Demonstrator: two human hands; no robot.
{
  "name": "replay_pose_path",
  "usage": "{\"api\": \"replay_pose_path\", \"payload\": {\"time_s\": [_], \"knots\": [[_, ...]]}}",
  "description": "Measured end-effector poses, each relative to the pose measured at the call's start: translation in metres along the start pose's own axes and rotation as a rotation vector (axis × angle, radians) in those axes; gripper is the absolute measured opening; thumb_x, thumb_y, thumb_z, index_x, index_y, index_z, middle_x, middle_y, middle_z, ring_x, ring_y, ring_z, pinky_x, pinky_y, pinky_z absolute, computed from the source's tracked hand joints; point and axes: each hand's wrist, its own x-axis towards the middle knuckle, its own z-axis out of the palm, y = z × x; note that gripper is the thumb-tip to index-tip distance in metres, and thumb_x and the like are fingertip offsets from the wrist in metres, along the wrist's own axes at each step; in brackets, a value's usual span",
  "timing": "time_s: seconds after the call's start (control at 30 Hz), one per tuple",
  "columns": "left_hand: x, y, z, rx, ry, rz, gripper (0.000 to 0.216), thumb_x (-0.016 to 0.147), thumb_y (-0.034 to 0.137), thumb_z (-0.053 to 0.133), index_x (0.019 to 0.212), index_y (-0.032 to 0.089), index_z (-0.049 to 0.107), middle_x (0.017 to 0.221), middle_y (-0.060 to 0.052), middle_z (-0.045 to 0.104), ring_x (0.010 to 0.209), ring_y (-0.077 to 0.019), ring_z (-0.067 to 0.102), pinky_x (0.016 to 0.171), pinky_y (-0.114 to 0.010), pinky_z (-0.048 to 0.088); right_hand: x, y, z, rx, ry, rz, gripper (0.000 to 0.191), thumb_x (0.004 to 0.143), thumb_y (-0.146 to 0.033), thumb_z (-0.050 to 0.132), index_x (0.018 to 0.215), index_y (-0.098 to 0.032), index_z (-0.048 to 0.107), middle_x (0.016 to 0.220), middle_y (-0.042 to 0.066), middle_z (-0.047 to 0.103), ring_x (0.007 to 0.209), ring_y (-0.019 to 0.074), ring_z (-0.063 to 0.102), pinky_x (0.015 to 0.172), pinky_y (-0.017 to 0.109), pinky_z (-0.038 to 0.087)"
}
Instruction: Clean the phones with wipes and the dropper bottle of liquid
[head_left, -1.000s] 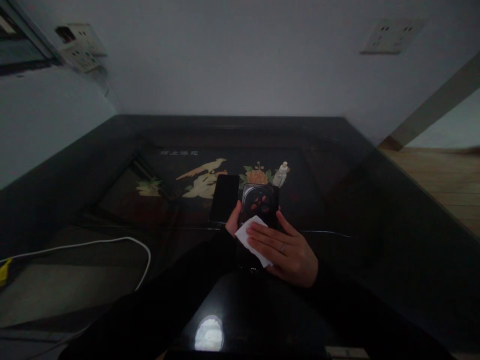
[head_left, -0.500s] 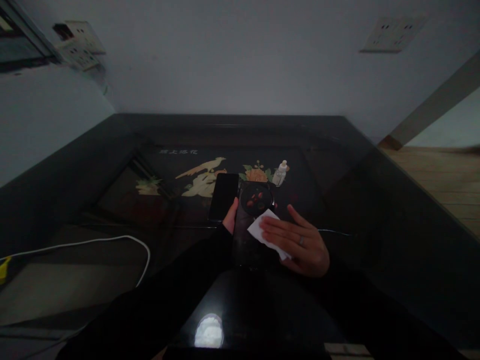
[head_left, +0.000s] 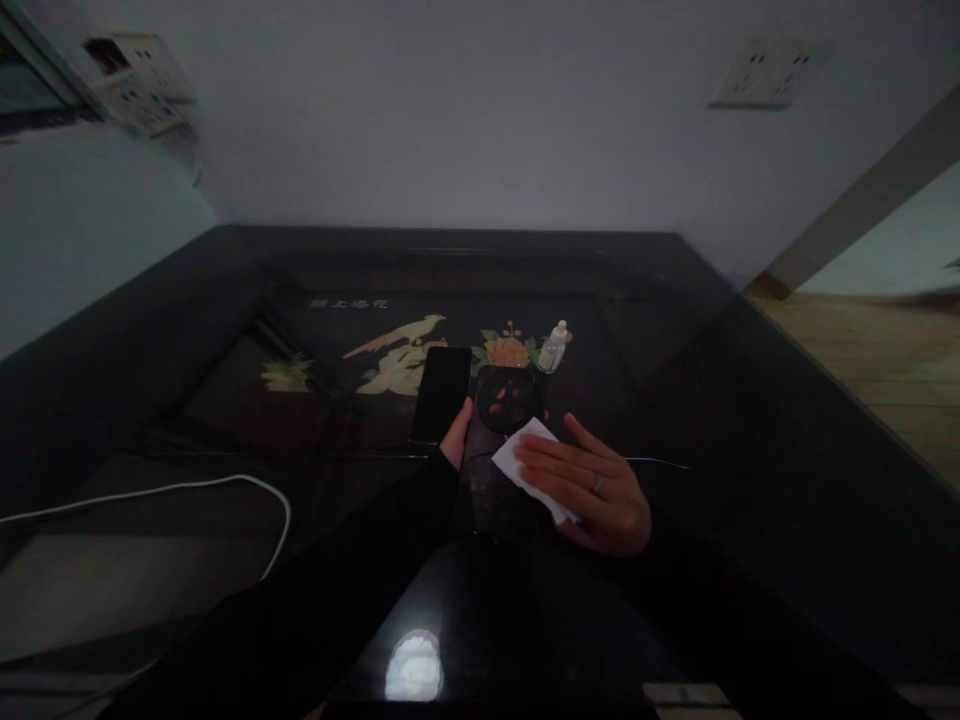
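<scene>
While clamping a dark phone case (head_left: 487, 492) in the grip of the left hand (head_left: 456, 437), holds a white cloth (head_left: 510, 457) to it with the grip of the right hand (head_left: 600, 490). On the left, closes the grip across the width of the case: lays the thumb along the left edge and shows only a bit of fingertip past the right edge, hiding the rest behind. On the right, holds the fingers nearly flat, mostly side by side over the cloth, with one digit spread away on the far side; wears a finger ring (head_left: 598, 484). Covers the right part of the case with the cloth, just on the near side of the round camera area (head_left: 508, 400). Cannot tell whether pinching the cloth from below with the thumb. Holds the case camera end far, over a glossy black table (head_left: 660, 400); cannot tell whether touching it. Just left of the case, see a black phone (head_left: 441, 395) lying on the table. Beyond the case, slightly right, find a small bottle (head_left: 553, 350) beside a flower picture (head_left: 508, 350). Well to the left, note a curved white cable (head_left: 240, 478)
</scene>
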Motion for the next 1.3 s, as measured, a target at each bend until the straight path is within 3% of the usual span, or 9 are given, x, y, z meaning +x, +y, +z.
{"api": "replay_pose_path", "payload": {"time_s": [0.23,0.37,0.47,0.57,0.7,0.83,1.03,1.13,1.3], "knots": [[-0.001,-0.001,-0.006,0.054,0.039,0.026,0.072,0.081,0.059,0.032,0.129,0.006,0.043,0.074,-0.007,0.062,0.062,-0.0153,0.053,0.067,-0.027,0.036,0.002,-0.003,-0.001,-0.032,-0.011,-0.014,0.033,0.091,-0.028,0.032,0.11,-0.011,0.054,0.11,0.013,0.063,0.115,0.0203,0.05,0.106,0.05,0.023],[0.005,-0.002,-0.008,0.07,0.06,0.1,0.066,0.084,0.056,0.027,0.126,0.009,0.047,0.079,-0.008,0.064,0.066,-0.0166,0.056,0.076,-0.031,0.038,0.0,0.003,-0.009,-0.054,0.015,-0.022,0.037,0.092,-0.032,0.032,0.106,-0.009,0.056,0.107,0.015,0.065,0.115,0.0219,0.051,0.106,0.051,0.023],[0.002,-0.002,-0.006,0.097,0.044,0.128,0.057,0.083,0.053,0.035,0.12,0.013,0.053,0.089,-0.008,0.066,0.077,-0.0191,0.059,0.084,-0.034,0.037,-0.003,0.007,-0.014,-0.085,0.032,-0.021,0.037,0.092,-0.032,0.033,0.105,-0.008,0.057,0.106,0.015,0.065,0.115,0.0229,0.051,0.106,0.052,0.023],[-0.006,-0.001,-0.002,0.187,-0.003,0.015,0.054,0.082,0.055,0.035,0.117,0.019,0.056,0.104,-0.01,0.064,0.089,-0.0264,0.06,0.084,-0.044,0.038,-0.006,0.012,-0.019,-0.131,0.056,0.004,0.036,0.09,-0.032,0.035,0.106,-0.01,0.058,0.106,0.014,0.065,0.115,0.0233,0.051,0.106,0.052,0.024],[-0.01,0.0,-0.003,0.23,-0.075,-0.14,0.066,0.082,0.061,0.024,0.112,0.014,0.059,0.104,-0.015,0.064,0.09,-0.0307,0.06,0.078,-0.052,0.04,-0.01,0.02,-0.025,-0.19,0.08,0.091,0.034,0.088,-0.031,0.038,0.112,-0.015,0.056,0.111,0.01,0.063,0.115,0.0233,0.051,0.105,0.052,0.027],[-0.007,-0.001,-0.006,0.197,-0.123,-0.157,0.071,0.084,0.061,0.015,0.113,0.011,0.057,0.107,-0.016,0.062,0.096,-0.03,0.058,0.079,-0.052,0.039,-0.01,0.021,-0.024,-0.203,0.114,0.132,0.033,0.085,-0.026,0.042,0.113,-0.016,0.056,0.111,0.01,0.064,0.113,0.0236,0.052,0.102,0.051,0.032],[-0.006,0.005,-0.008,0.247,-0.162,-0.14,0.066,0.083,0.061,0.022,0.112,0.013,0.058,0.099,-0.014,0.065,0.092,-0.029,0.06,0.086,-0.052,0.035,-0.009,0.017,-0.02,-0.149,0.117,0.116,0.036,0.081,-0.025,0.047,0.116,-0.016,0.055,0.112,0.011,0.063,0.112,0.0236,0.053,0.099,0.05,0.037],[-0.006,0.004,-0.009,0.244,-0.144,-0.128,0.07,0.082,0.062,0.022,0.114,0.01,0.056,0.102,-0.017,0.064,0.094,-0.0299,0.059,0.083,-0.051,0.037,-0.008,0.017,-0.022,-0.072,0.201,0.251,0.035,0.081,-0.019,0.046,0.115,-0.019,0.056,0.112,0.008,0.063,0.11,0.0227,0.054,0.099,0.05,0.037],[-0.006,-0.002,-0.009,0.211,-0.109,-0.065,0.062,0.083,0.059,0.029,0.123,0.016,0.048,0.117,-0.014,0.058,0.101,-0.0311,0.056,0.081,-0.054,0.038,-0.011,0.02,-0.022,-0.02,0.572,0.758,0.027,0.087,-0.02,0.043,0.106,-0.023,0.062,0.103,0.003,0.067,0.097,0.0196,0.062,0.086,0.037,0.049]]}}
